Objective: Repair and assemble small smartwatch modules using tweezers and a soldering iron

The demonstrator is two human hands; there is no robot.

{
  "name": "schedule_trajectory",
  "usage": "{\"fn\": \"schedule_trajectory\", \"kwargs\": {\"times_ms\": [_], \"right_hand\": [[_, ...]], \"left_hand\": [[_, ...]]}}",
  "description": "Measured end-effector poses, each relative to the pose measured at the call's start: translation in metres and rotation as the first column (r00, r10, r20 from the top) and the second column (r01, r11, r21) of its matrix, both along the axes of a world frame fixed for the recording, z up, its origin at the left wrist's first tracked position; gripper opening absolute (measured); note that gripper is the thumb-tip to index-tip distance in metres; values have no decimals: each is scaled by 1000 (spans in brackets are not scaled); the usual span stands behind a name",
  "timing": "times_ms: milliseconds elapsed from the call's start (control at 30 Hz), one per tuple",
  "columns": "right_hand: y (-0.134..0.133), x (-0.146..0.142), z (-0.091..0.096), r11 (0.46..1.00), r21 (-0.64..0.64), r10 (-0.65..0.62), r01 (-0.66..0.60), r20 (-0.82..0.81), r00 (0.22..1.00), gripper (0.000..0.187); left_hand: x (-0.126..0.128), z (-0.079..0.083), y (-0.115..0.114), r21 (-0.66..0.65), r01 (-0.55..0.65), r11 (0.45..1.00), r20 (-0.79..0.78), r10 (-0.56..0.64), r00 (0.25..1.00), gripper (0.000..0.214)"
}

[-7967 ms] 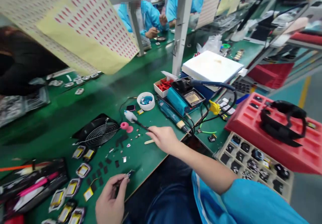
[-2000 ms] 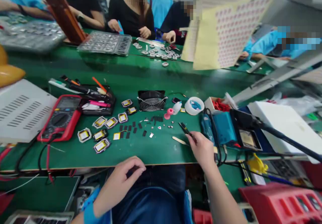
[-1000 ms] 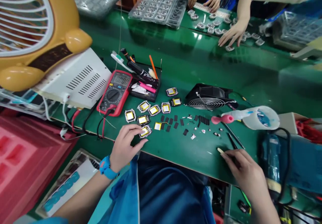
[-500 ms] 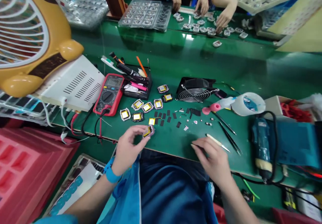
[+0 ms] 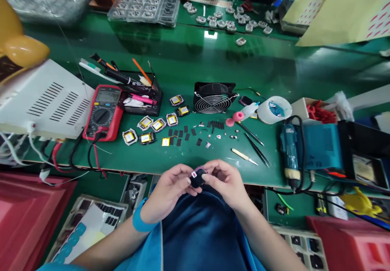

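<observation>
My left hand and my right hand meet over my lap at the front edge of the green bench. Both pinch one small dark square part with a pink rim, held between their fingertips. On the bench just beyond lie several similar small parts with yellow centres, a scatter of black pads, black tweezers and a pale stick.
A red multimeter, a white vented box and a black tool tray stand at the left. A small fan, a white cup and a blue soldering station sit to the right. Other people's hands work at the far side.
My left hand picked a small part off the bench and brought it toward my lap. My right hand left the tweezers and stick and joined it on the part.
</observation>
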State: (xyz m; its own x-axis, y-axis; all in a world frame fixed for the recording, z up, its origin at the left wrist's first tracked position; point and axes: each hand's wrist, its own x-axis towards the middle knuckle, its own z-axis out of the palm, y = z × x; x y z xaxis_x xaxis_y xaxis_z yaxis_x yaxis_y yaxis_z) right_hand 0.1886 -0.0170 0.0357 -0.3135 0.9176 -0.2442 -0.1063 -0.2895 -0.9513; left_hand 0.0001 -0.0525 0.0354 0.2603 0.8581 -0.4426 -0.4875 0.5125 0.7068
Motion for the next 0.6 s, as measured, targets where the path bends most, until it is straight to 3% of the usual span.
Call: {"fn": "schedule_trajectory", "kwargs": {"times_ms": [100,233,400,600], "right_hand": [[-5,-2,-2,1000,3,-17,17,0,1000,33],[-15,-6,-4,1000,-23,11,-13,-55,998,32],[-28,-11,-6,992,-114,51,-61,-89,995,31],[-29,-10,-7,996,-67,57,-60,-41,998,29]], "left_hand": [[1,-1,1,94,1,996,-223,21,975,34],[-2,1,5,236,-5,972,-446,113,888,21],[-5,4,9,374,49,926,-571,188,799,15],[-5,7,11,426,143,893,-642,187,743,17]]}}
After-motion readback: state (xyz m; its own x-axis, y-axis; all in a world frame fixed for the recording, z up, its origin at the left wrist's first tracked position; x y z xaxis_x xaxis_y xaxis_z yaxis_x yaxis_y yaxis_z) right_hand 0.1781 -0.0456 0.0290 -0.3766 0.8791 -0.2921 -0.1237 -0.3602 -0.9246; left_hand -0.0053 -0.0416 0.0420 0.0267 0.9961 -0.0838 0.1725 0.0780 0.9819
